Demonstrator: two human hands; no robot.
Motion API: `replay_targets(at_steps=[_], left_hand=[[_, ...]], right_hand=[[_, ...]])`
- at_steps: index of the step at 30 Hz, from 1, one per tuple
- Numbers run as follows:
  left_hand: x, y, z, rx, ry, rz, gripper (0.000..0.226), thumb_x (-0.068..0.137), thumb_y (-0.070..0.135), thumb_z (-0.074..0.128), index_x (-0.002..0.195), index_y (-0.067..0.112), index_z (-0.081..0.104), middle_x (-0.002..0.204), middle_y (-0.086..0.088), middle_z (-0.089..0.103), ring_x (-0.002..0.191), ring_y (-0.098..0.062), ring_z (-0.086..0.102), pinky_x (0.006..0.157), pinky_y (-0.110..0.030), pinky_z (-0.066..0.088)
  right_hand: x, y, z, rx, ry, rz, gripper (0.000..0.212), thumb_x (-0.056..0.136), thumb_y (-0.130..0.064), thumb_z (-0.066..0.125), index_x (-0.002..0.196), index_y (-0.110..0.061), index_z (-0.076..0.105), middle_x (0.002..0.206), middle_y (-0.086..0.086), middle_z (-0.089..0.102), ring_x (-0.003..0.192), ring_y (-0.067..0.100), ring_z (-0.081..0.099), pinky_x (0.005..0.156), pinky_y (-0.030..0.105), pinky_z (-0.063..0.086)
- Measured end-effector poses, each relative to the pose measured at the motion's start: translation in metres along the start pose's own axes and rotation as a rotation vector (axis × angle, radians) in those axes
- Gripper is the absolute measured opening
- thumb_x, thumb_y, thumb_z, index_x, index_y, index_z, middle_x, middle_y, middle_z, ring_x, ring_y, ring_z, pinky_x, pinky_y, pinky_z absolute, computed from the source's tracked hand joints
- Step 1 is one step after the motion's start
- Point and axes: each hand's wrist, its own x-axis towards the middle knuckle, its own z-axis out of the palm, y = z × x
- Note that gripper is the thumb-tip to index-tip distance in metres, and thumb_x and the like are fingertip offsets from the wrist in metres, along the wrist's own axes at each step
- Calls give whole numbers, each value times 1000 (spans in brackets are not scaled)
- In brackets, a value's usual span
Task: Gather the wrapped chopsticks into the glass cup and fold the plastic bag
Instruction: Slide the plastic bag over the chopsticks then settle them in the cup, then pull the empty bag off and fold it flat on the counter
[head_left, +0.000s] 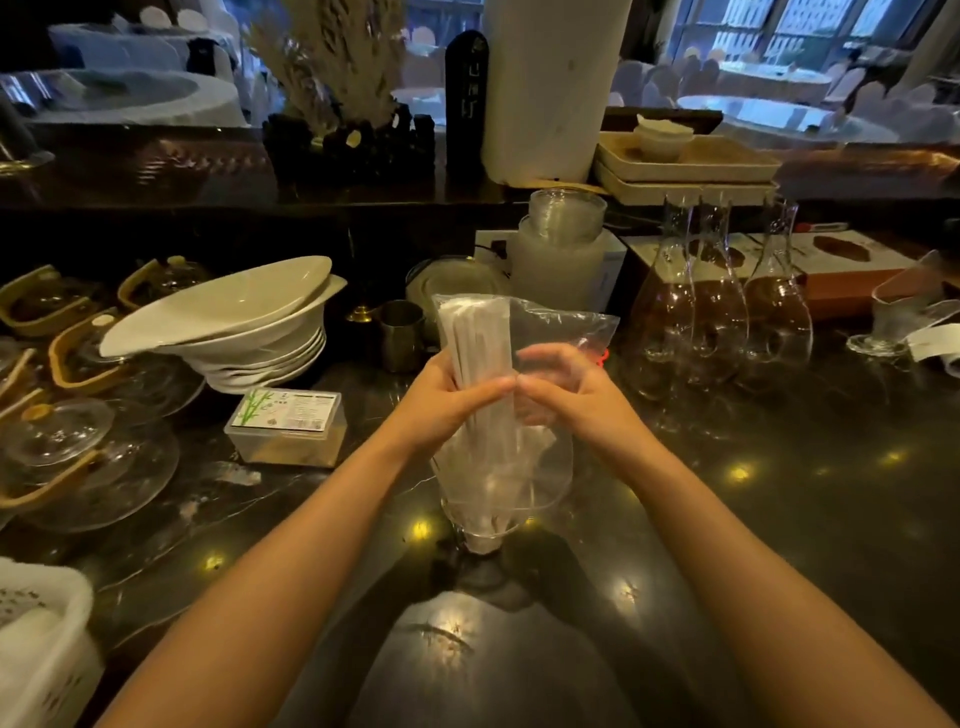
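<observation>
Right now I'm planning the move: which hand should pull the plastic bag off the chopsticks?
Probably the right hand: it grips only the plastic bag beside the bundle, while the left hand wraps the wrapped chopsticks, steadying them upright in the glass cup.

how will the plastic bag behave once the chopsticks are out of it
The bag looks thin and clear, crumpling where the right hand holds it, so it will probably go limp. It is likely light and slippery, so folds may spring open.
</observation>
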Motion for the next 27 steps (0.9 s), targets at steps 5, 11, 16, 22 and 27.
replay_targets(at_steps=[5, 11, 16, 22, 27], left_hand=[[4, -5, -2, 28, -56, 50, 17, 79, 11, 63, 88, 25, 59, 83, 7, 63, 78, -2, 63, 75, -20, 51], [6, -2, -3, -6, -91, 86, 21, 81, -1, 55, 84, 20, 56, 78, 5, 65, 73, 0, 65, 68, -16, 54], [8, 11, -8, 6, -80, 83, 17, 84, 3, 53, 85, 19, 59, 75, 5, 70, 73, -2, 66, 72, -19, 55], [15, 32, -18, 63, -15, 93, 12, 85, 13, 53, 81, 19, 63, 70, 9, 73, 70, -6, 67, 66, -19, 54], [20, 61, -21, 62, 86, 159, 16, 87, 16, 53, 75, 20, 64, 69, 8, 71, 68, -1, 66, 59, -18, 54]], right_hand=[[1, 4, -2, 21, 24, -29, 14, 85, -11, 58, 93, -23, 57, 87, -6, 65, 74, 4, 65, 67, 18, 55], [1, 0, -4, 17, 48, -41, 7, 84, -10, 59, 84, -17, 60, 79, -6, 64, 62, -9, 64, 57, 9, 52], [3, -10, -7, -19, 73, -51, 13, 85, -10, 59, 73, -16, 60, 70, 1, 63, 55, -1, 62, 56, 13, 51], [6, -31, -14, 0, 100, -96, 14, 87, -7, 55, 74, -12, 58, 72, 4, 65, 52, 1, 64, 54, 17, 52], [8, -56, -20, 30, 173, -186, 14, 87, -7, 55, 73, -10, 58, 68, 6, 63, 49, 0, 62, 50, 14, 51]])
